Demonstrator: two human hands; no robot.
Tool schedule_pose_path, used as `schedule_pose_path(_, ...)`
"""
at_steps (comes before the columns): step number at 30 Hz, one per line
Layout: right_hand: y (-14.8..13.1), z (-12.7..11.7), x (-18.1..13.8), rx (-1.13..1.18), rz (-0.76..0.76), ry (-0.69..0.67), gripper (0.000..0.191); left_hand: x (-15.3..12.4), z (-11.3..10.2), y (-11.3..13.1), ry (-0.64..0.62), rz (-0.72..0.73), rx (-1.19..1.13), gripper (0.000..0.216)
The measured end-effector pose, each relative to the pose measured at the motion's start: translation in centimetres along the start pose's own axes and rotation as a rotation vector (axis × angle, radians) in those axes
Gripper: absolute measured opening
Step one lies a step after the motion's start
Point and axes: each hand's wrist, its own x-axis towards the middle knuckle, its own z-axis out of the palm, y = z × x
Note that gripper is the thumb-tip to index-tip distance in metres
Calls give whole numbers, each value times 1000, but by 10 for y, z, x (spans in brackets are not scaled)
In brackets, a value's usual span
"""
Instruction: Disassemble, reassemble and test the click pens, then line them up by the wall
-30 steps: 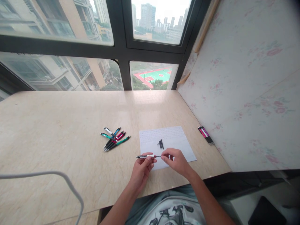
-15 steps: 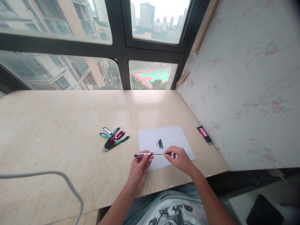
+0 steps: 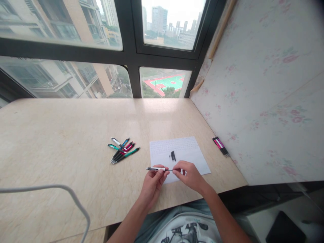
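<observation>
My left hand (image 3: 155, 182) is closed around a white and black pen barrel (image 3: 154, 168), held level above the sheet's near left edge. A thin dark refill (image 3: 170, 170) sticks out of the barrel's right end. The thumb and fingers of my right hand (image 3: 188, 173) pinch the refill's outer end. Only a short length of it shows between the two hands. Beyond them, on a sheet of paper with handwriting (image 3: 187, 145), lie small black pen parts (image 3: 173, 155), with a tiny piece beside them.
Several pens (image 3: 124, 151) in mixed colours lie in a loose heap left of the paper. More pens (image 3: 221, 146) lie side by side along the patterned wall (image 3: 268, 101). A grey cable (image 3: 68, 190) curves across the near left. Windows stand behind the tabletop (image 3: 63, 135).
My right hand has moved left, closer to my left hand. Less of the refill shows outside the barrel. The pen barrel has shifted slightly right and nearer to me.
</observation>
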Motion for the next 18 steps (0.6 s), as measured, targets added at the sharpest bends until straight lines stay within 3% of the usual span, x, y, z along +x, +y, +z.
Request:
schedule_pose_path(7, 10, -8, 0, -80, 34, 68, 11, 10, -9, -1, 121, 75, -70, 17)
schedule_pose_path(12, 37, -2, 12, -266, 233, 243, 12, 12, -10, 0, 143, 80, -66, 13)
schedule_pose_path(18, 42, 15, 35, -394, 368, 306, 13, 9, -7, -3, 126, 75, -36, 13)
